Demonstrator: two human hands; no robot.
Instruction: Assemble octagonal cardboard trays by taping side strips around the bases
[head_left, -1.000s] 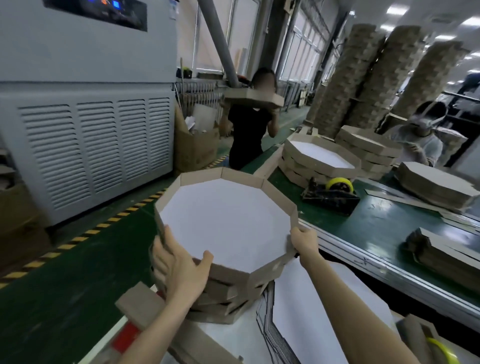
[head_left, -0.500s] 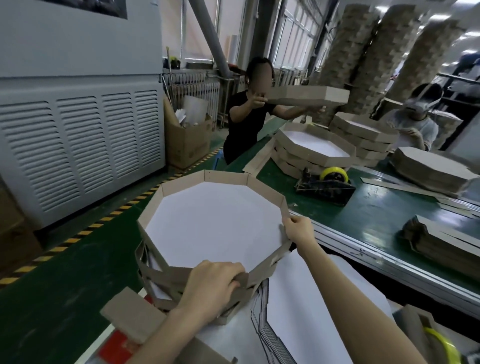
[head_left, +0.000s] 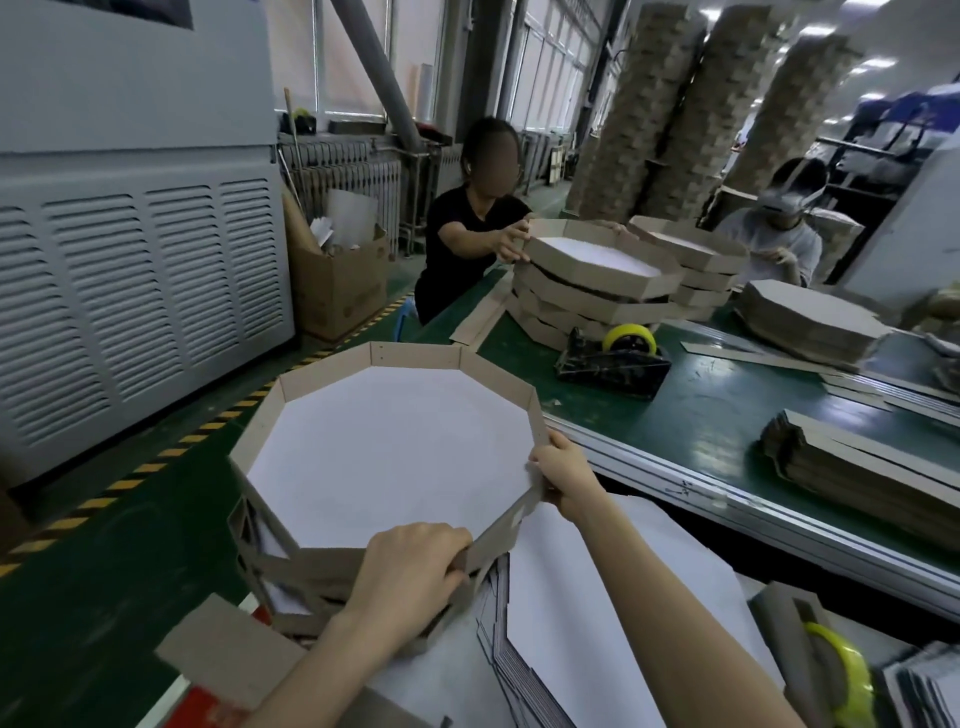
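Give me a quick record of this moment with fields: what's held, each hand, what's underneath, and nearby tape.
Held: octagonal tray, white base, brown side strip around it
Left hand: grips the near wall
Right hand: pinches the right wall
Beneath: stack of trays
Tape: tape dispenser with yellow roll on the green conveyor
Beside: flat white bases

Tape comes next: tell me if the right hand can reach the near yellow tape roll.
Probably yes: the tape roll lies close by, only sheets between, but the right hand must release the tray first.
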